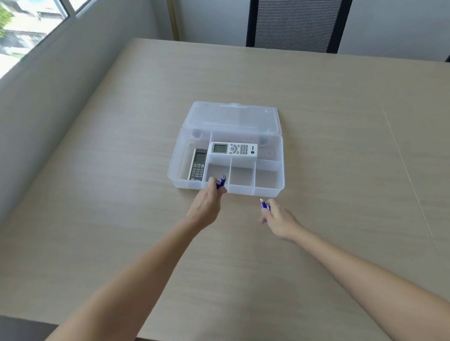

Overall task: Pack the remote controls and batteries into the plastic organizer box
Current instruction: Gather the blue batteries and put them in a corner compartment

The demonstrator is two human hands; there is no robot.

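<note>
A clear plastic organizer box [270,192] lies in the middle of the table with its lid folded back. A white remote [234,150] lies across the long rear compartment. A grey remote [198,164] lies lengthwise in the left compartment. My left hand [207,205] is shut on blue batteries [221,182], held over the front wall of the left small compartment. My right hand [278,218] grips more blue batteries [265,204] just in front of the box, above the table.
The wooden table [336,150] spreads wide around the box. A black mesh chair [299,18] stands at the far edge. A grey wall and a window [12,30] run along the left side.
</note>
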